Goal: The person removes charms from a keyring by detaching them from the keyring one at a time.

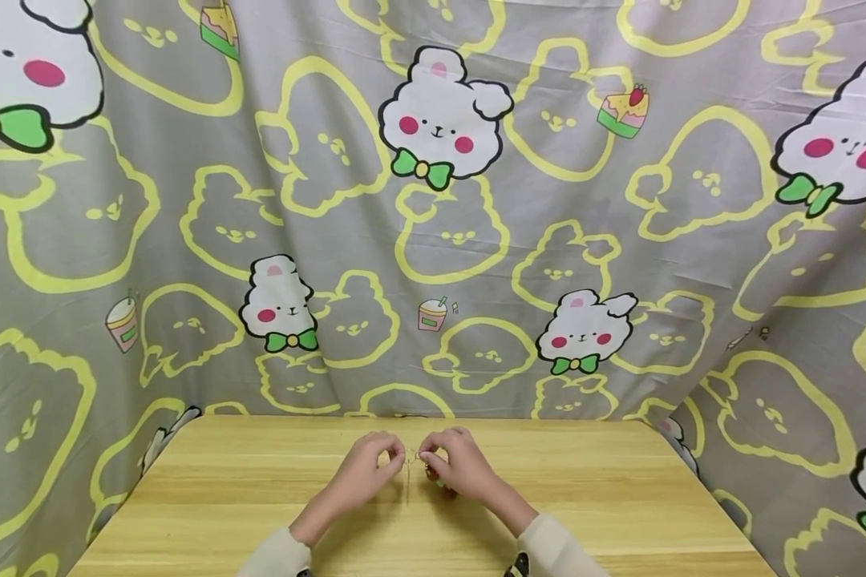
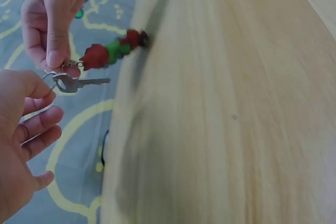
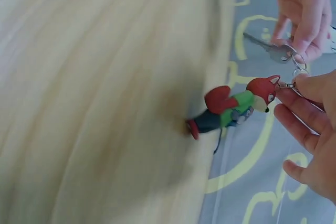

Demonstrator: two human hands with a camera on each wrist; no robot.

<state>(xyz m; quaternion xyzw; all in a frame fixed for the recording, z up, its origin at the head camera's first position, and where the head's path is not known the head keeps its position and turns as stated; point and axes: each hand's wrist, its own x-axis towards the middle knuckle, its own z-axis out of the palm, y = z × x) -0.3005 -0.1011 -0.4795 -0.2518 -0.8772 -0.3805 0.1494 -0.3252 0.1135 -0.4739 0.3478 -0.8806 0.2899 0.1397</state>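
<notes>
A silver key (image 3: 275,51) hangs from a metal ring (image 3: 299,61), and my left hand (image 1: 375,463) pinches that ring between thumb and finger. My right hand (image 1: 460,465) pinches the small metal clasp (image 3: 286,85) of a fox figurine keychain (image 3: 233,106). The fox is red, with a green top and dark trousers, and it dangles below my right fingers over the wooden table. Ring and clasp meet between the two hands, which are close together. In the head view the right hand partly hides the figurine. The other fingers of both hands are loosely bent.
The light wooden table (image 1: 231,481) lies beneath both hands. A grey curtain (image 1: 361,240) with yellow outlines and white cartoon rabbits hangs behind the table and along its sides. A thin dark cord (image 2: 103,148) shows at the table's edge in the left wrist view.
</notes>
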